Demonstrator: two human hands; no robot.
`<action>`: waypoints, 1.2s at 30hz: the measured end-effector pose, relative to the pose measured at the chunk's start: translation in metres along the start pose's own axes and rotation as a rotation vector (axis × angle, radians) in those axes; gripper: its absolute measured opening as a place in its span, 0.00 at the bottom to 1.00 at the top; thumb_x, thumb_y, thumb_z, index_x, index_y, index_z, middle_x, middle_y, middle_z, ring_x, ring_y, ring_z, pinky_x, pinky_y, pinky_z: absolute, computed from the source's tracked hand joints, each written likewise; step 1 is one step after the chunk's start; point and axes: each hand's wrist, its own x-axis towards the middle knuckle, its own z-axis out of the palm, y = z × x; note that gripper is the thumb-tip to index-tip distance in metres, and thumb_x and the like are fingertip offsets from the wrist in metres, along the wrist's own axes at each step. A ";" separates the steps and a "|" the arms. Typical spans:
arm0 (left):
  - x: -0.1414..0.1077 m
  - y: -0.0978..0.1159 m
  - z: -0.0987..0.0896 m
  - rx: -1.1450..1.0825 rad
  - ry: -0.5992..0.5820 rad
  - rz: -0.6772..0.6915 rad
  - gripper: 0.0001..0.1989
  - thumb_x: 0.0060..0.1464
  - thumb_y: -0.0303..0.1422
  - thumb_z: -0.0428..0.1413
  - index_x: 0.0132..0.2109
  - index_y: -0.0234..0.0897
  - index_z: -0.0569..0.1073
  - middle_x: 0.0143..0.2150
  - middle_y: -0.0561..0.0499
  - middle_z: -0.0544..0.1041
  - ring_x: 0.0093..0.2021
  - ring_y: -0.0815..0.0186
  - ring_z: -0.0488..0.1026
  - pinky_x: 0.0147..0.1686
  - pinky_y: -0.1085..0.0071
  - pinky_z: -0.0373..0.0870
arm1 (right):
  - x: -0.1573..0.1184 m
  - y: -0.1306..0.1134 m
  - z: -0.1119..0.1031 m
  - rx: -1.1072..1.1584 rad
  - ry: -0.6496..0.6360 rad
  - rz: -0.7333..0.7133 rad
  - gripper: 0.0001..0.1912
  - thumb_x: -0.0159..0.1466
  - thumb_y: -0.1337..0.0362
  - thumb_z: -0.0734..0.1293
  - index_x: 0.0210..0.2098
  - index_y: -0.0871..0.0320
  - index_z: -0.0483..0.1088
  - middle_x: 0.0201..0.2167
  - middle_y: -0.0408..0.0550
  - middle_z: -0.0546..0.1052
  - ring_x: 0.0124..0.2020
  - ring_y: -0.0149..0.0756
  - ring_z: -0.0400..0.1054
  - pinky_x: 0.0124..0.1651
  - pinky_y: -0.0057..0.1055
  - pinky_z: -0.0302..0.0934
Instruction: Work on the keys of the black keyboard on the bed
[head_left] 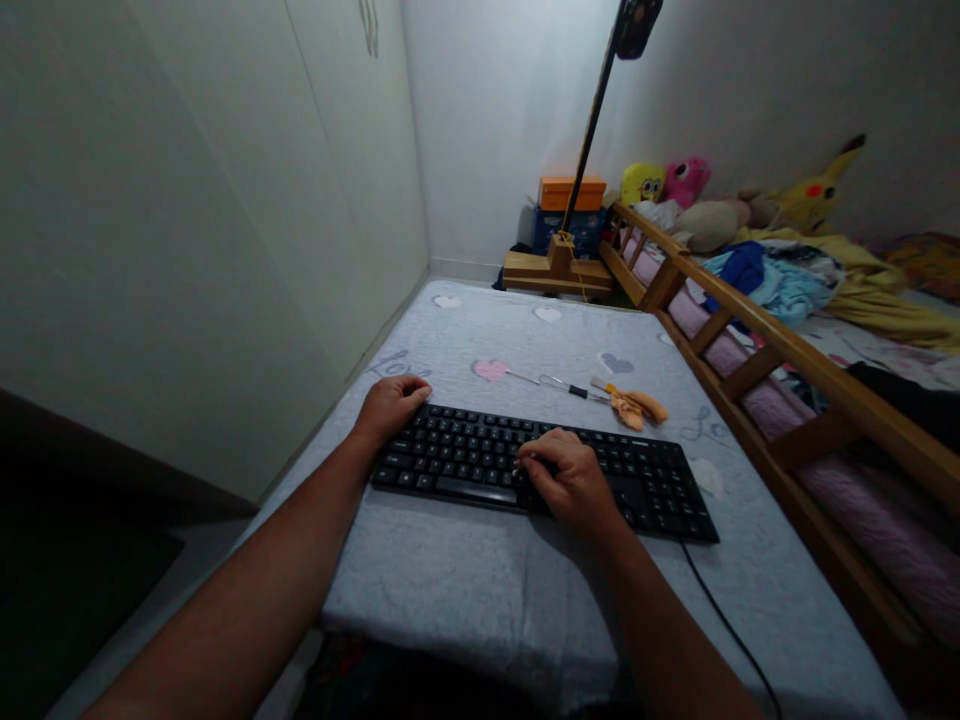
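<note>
A heart-printed cloth (465, 560) bears a black full-size keyboard (465, 450), lying crosswise. The right hand (566, 475), over its middle keys, has its fingers drawn in narrow; the left hand (386, 408), loosely curled, is at its far left corner (whether either grips anything, I cannot tell). Beyond lie a tan bundle (631, 408) and a black-handled wire tool (577, 391).

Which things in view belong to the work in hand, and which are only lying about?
Likely the job:
black rectangular plastic keyboard, under the right hand
thin silvery tool with black grip, nearby

Lying about:
bright orange rectangular box
pink plush toy
</note>
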 end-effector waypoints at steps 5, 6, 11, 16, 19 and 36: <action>0.000 0.002 -0.001 -0.008 0.009 0.000 0.15 0.47 0.44 0.55 0.31 0.38 0.79 0.31 0.49 0.81 0.34 0.60 0.76 0.39 0.66 0.68 | 0.000 -0.003 -0.001 0.008 -0.035 0.003 0.09 0.62 0.72 0.65 0.33 0.55 0.77 0.29 0.46 0.77 0.34 0.37 0.69 0.44 0.37 0.59; 0.000 0.002 -0.001 -0.008 0.009 -0.001 0.15 0.47 0.44 0.56 0.31 0.38 0.79 0.31 0.49 0.81 0.34 0.60 0.76 0.39 0.66 0.68 | 0.000 -0.003 -0.001 0.012 -0.041 0.004 0.09 0.62 0.72 0.65 0.32 0.55 0.77 0.29 0.46 0.77 0.34 0.37 0.69 0.44 0.37 0.59; 0.001 0.001 -0.001 -0.003 0.005 0.007 0.14 0.47 0.44 0.56 0.31 0.38 0.79 0.31 0.49 0.81 0.34 0.59 0.76 0.38 0.66 0.69 | -0.001 -0.005 -0.001 0.042 -0.062 0.009 0.08 0.62 0.71 0.65 0.33 0.55 0.77 0.29 0.46 0.78 0.35 0.37 0.69 0.43 0.36 0.60; 0.000 0.003 -0.001 0.013 0.008 0.009 0.14 0.47 0.43 0.55 0.31 0.38 0.79 0.32 0.49 0.81 0.34 0.59 0.76 0.39 0.65 0.69 | -0.001 -0.005 -0.002 0.060 -0.080 0.016 0.08 0.62 0.71 0.65 0.33 0.56 0.77 0.30 0.47 0.78 0.36 0.38 0.69 0.43 0.37 0.60; 0.000 0.004 -0.001 0.013 0.008 0.018 0.15 0.48 0.43 0.55 0.31 0.37 0.79 0.32 0.48 0.81 0.35 0.59 0.76 0.40 0.65 0.69 | -0.001 -0.006 -0.002 0.066 -0.094 0.009 0.09 0.62 0.71 0.65 0.33 0.56 0.77 0.30 0.48 0.78 0.36 0.38 0.70 0.43 0.37 0.60; 0.002 -0.003 0.000 0.025 0.007 0.026 0.15 0.48 0.44 0.55 0.32 0.38 0.79 0.32 0.49 0.82 0.36 0.59 0.77 0.40 0.66 0.69 | 0.002 -0.010 0.007 0.110 -0.119 -0.032 0.08 0.64 0.70 0.66 0.34 0.54 0.77 0.30 0.46 0.79 0.36 0.36 0.71 0.44 0.36 0.61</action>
